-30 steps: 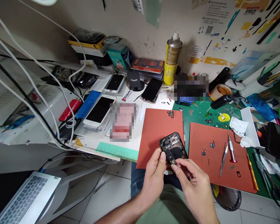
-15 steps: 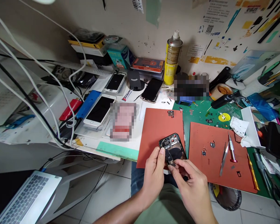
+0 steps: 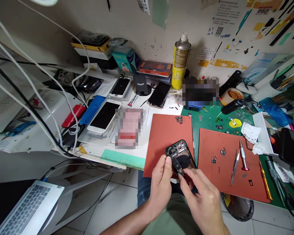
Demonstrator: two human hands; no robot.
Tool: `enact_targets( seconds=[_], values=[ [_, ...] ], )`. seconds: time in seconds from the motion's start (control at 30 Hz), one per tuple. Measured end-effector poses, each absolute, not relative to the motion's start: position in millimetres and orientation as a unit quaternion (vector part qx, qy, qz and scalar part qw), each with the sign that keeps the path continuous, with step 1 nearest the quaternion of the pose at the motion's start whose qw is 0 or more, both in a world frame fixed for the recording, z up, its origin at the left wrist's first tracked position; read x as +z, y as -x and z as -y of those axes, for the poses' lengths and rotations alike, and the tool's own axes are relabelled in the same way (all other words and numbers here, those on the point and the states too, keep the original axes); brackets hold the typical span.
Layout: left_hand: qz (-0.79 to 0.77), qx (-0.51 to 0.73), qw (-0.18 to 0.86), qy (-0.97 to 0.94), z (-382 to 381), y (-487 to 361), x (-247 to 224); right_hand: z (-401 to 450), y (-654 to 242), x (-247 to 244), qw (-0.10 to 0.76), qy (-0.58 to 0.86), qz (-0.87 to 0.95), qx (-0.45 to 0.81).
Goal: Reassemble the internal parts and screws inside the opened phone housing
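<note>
An opened phone housing (image 3: 186, 153) with a dark logic board (image 3: 177, 164) inside is held tilted over the front edge of the left red mat (image 3: 159, 143). My left hand (image 3: 161, 182) grips its left side, thumb on the rim near the board's upper end. My right hand (image 3: 201, 192) is closed at the lower end, with thumb and forefinger at the board's bottom edge. Some fingers of my right hand are hidden beneath the housing. A small metal part (image 3: 179, 119) lies at the top of the left mat.
The right red mat (image 3: 210, 143) bears tweezers (image 3: 234, 167), a screwdriver (image 3: 243, 155) and small parts. Several phones lie to the left, one white-framed (image 3: 104, 116). A yellow spray can (image 3: 180, 62) stands at the back. A laptop (image 3: 30, 205) is at lower left.
The phone housing has shifted very slightly left in my hands. My right fingers have moved a little at the board's lower end. Both hands keep their hold.
</note>
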State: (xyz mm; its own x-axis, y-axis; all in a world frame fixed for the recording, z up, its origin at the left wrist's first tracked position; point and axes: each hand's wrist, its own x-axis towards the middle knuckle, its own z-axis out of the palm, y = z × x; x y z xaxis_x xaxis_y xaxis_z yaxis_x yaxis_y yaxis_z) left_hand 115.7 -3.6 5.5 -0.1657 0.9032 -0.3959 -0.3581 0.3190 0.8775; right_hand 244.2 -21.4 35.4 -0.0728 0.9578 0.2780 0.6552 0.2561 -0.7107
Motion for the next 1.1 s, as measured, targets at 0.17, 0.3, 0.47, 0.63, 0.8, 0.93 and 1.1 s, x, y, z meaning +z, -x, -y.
enact_targets(
  seconds=[0.17,0.3,0.47,0.63,0.8,0.93,1.1],
  values=[
    [-0.544,0.533,0.598,-0.249,4,-118,5,20,-240,34,0.366,0.566,0.719,0.17],
    [-0.545,0.535,0.594,-0.252,3,-116,5,19,-241,39,0.367,0.556,0.726,0.172],
    [-0.556,0.541,0.581,-0.246,3,-116,2,17,-244,41,0.372,0.554,0.726,0.165],
    [-0.568,0.542,0.57,-0.242,2,-119,0,21,-241,40,0.378,0.552,0.727,0.157],
    [-0.59,0.53,0.558,-0.243,-3,-112,-3,33,-249,44,0.381,0.559,0.717,0.168],
    [-0.611,0.518,0.545,-0.249,-21,-89,-5,35,-259,42,0.374,0.615,0.675,0.161],
    [-0.627,0.476,0.551,-0.277,-48,-64,-1,8,-252,24,0.319,0.675,0.656,0.108]
  ],
)
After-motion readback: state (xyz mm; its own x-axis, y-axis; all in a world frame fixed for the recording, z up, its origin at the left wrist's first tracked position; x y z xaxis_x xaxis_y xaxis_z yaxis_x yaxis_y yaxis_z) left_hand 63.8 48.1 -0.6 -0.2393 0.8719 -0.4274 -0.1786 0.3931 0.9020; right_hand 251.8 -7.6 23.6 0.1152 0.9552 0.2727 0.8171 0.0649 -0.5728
